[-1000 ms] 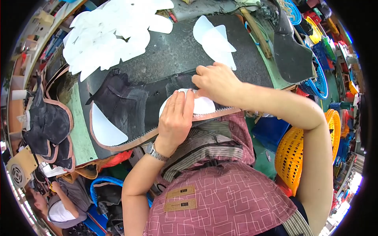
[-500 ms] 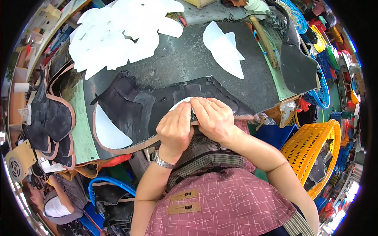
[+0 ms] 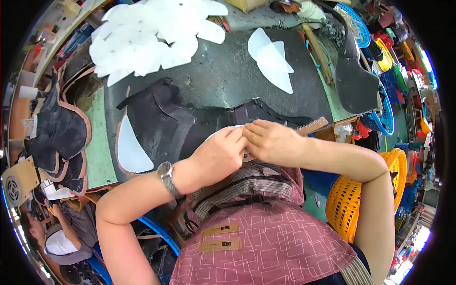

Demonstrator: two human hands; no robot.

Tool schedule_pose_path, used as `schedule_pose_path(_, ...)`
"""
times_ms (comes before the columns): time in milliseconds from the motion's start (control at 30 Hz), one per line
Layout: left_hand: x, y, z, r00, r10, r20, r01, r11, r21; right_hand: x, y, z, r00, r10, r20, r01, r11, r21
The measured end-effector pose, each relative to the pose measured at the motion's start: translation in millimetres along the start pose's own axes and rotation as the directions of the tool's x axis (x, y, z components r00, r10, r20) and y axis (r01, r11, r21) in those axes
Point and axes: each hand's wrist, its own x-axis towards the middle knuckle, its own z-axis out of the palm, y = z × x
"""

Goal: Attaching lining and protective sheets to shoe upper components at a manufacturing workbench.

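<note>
A black boot upper [image 3: 152, 133] with a pinkish-brown zigzag-cut edge lies spread on the dark work mat [image 3: 213, 76] in front of me. On its left end sits a white curved stiffener piece [image 3: 133, 146]. My left hand [image 3: 216, 154] and my right hand [image 3: 273, 140] meet at the middle of the upper's near edge. Both are closed, fingertips pinching the edge close together. Only slivers of white show beside the fingers, and the exact grip is hidden. To the right of my right hand, the brown edge [image 3: 311, 126] tilts up.
A heap of white stiffener pieces [image 3: 142, 40] covers the mat's far left; overlapping white pieces [image 3: 273, 59] lie far right. Black uppers [image 3: 59, 128] hang at the left edge. A wooden-handled tool [image 3: 317, 54] rests at right. Yellow basket [image 3: 344, 204] stands below; another person [image 3: 66, 242] sits lower left.
Both elbows have swung outward, and my hands have turned to point toward each other. The right end of the upper's edge has lifted and twisted.
</note>
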Motion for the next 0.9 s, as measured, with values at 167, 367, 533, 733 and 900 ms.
schedule_pose_path(167,-13.4,-21.9,-54.7,0.717,-0.697,0.011,0.378,0.375,-0.847,-14.3,43.9,-52.4,0.652,0.318,-0.688,-0.416,0.909,0.026)
schedule_pose_path(367,4.6,2.2,-93.4,0.513,-0.858,0.007,-0.274,-0.171,-0.947,38.9,33.9,-72.6,0.729,0.685,0.018,0.398,-0.444,0.802)
schedule_pose_path(533,22.9,2.8,-107.0,0.575,-0.818,0.012,-0.443,-0.324,-0.836,38.0,18.8,-104.7,0.554,0.82,-0.142,0.469,-0.167,0.867)
schedule_pose_path(733,89.6,44.2,-99.7,0.622,-0.774,-0.117,-0.556,-0.332,-0.762,-17.8,17.7,-89.3,0.328,0.919,-0.221,0.495,0.032,0.869)
schedule_pose_path(900,163.5,9.3,-44.8,0.939,-0.31,-0.151,-0.272,-0.395,-0.878,-169.3,20.1,-106.6,-0.192,0.957,-0.218,-0.066,0.209,0.976)
